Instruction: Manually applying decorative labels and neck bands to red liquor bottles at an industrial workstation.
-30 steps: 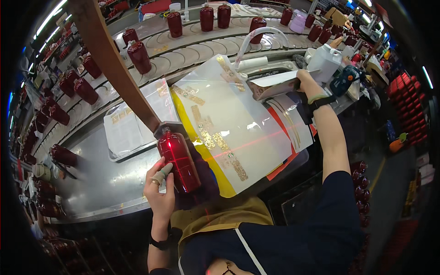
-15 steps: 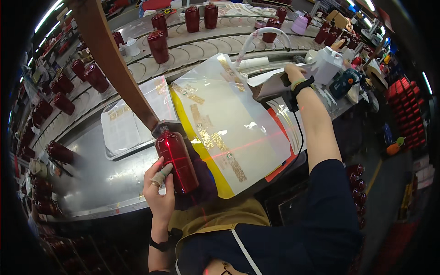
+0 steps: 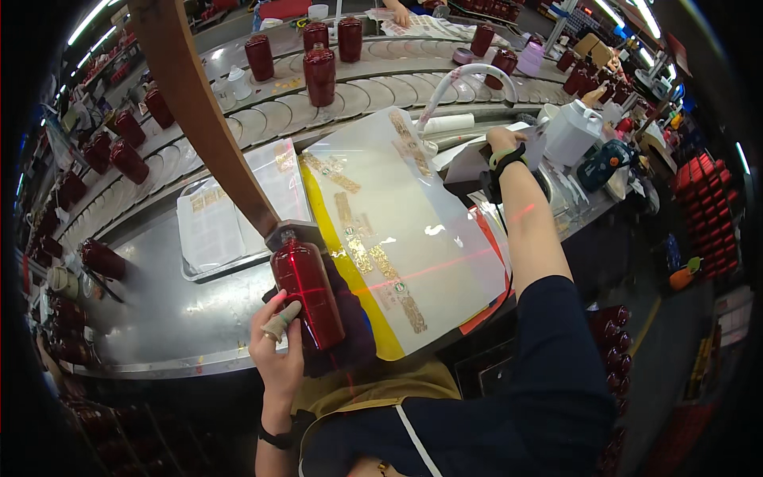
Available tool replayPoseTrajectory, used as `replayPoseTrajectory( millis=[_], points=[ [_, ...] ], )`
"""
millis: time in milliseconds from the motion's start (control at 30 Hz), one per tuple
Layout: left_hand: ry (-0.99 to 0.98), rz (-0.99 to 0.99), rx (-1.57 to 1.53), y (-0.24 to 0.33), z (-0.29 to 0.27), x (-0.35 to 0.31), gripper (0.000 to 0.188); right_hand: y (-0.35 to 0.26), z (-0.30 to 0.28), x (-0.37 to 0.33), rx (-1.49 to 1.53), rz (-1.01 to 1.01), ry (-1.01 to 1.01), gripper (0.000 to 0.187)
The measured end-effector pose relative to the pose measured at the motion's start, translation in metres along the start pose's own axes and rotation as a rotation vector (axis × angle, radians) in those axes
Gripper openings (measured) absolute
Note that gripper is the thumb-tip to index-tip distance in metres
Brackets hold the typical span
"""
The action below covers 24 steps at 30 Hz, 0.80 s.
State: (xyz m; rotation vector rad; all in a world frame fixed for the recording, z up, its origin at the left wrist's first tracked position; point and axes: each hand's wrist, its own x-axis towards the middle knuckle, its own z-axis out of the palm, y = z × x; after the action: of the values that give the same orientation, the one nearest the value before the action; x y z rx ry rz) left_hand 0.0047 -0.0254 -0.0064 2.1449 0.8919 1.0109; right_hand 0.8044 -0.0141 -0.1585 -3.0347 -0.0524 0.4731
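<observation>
A glossy dark-red bottle point(image 3: 310, 298) lies tilted on a dark cloth, its neck against a bracket point(image 3: 292, 230) at the foot of a wooden bar. Fingers of my left hand point(image 3: 276, 338) are closed around the bottle's near left side; one finger wears a pale cover. Red laser lines cross the glass. Far to the right, my right hand point(image 3: 505, 143) is closed on the upper edge of a grey sheet-like piece point(image 3: 470, 163); its fingertips are partly hidden. Between my hands lies a large translucent sheet point(image 3: 429, 246) with gold patterned strips point(image 3: 358, 246).
A tray point(image 3: 203, 274) with white decal sheets lies left of the wooden bar point(image 3: 199, 103). Behind runs a curved conveyor point(image 3: 270, 119) bearing red bottles point(image 3: 319, 75). A white jug point(image 3: 572, 131) and a dark green bottle point(image 3: 600, 167) stand right. Another person's hand point(image 3: 401, 16) shows at the far side.
The conveyor bottles have shifted to the right. The grey sheet in my right hand has changed its tilt. My left hand stays on the bottle. Another person's hand has come into view at the back.
</observation>
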Motion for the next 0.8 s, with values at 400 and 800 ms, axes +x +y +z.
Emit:
replayPoseTrajectory(
  millis=[400,800],
  points=[
    [0.007,-0.011,-0.003,-0.001,0.0,0.001,0.031,0.002,0.0,-0.123,0.725,0.223,0.065,0.099],
    [0.011,0.04,-0.067,-0.002,0.007,0.003,0.032,0.097,0.006,-0.093,-0.283,-0.579,0.242,0.042]
  ],
)
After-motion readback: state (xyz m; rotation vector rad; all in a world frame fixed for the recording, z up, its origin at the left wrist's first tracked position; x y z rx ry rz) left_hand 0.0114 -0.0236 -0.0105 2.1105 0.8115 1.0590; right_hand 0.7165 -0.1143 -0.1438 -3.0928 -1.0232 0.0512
